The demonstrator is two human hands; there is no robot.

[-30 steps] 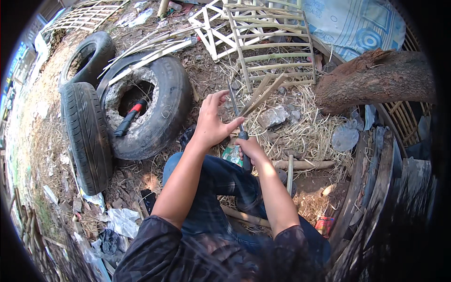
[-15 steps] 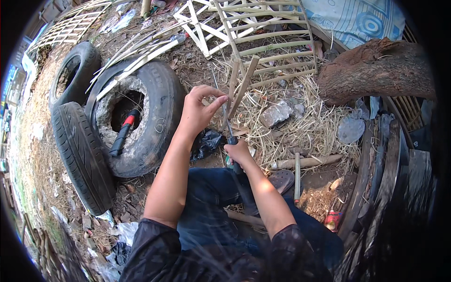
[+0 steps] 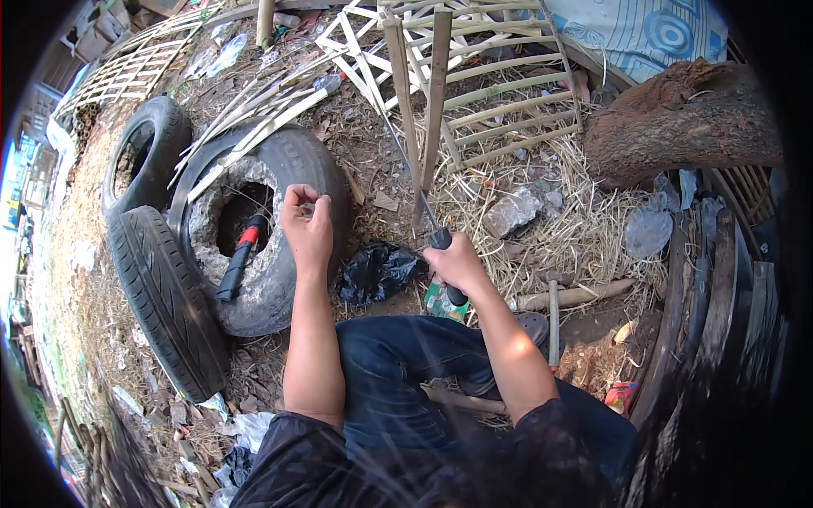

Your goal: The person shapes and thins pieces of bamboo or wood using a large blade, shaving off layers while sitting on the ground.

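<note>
My right hand [image 3: 461, 264] grips the black handle of a long, thin-bladed tool [image 3: 398, 148]. Its narrow metal blade slants up and away to the left, past two wooden stakes. The left stake [image 3: 400, 80] and the right stake [image 3: 437, 102] stand in a narrow V, meeting near the ground. Raised over the near rim of a big tyre [image 3: 318, 169], my left hand [image 3: 306, 230] has its fingers curled toward the thumb; what they pinch, if anything, is too small to make out.
A red-and-black handled tool [image 3: 240, 261] lies across the concrete-filled tyre's opening. Two more tyres stand left of it. Bamboo lattice [image 3: 508, 106] lies beyond the stakes. A tree trunk [image 3: 686, 123] reaches in from the right. A black plastic bag [image 3: 378, 273] sits near my knee.
My left hand has come away from the stakes, moving left toward the tyre. My right hand has shifted slightly right with the tool. The stakes now appear longer and higher in view.
</note>
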